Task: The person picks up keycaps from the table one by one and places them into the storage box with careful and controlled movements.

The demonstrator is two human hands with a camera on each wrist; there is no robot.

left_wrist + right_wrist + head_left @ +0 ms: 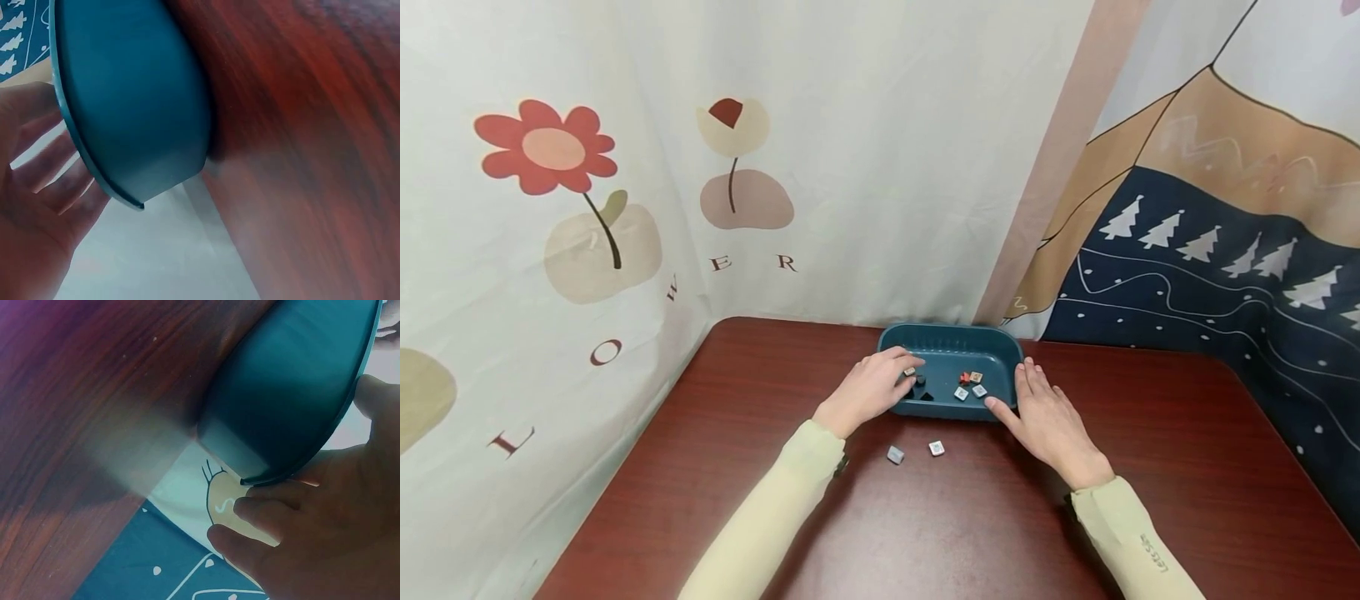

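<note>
A dark teal rectangular tray [951, 339] stands near the table's back edge. Inside its right half lie two white cubes [961, 393], a tan-faced one [976, 377] and a small red piece [965, 378]. Dark pieces [927, 397] and a pale cube [910, 371] lie at the left end. My left hand [871, 387] reaches over the left end with spread fingers, and no held piece shows. At the right end is my right hand [1054, 422], its thumb touching the near rim and its fingers extended along the side. The wrist views show the tray's outer wall [134, 94].
On the red-brown wooden table [760, 375], a greyish block [895, 455] and a white cube [936, 448] lie in front of the tray. A printed curtain [865, 167] hangs directly behind the table, with a dark tree-patterned part [1187, 292] on the right.
</note>
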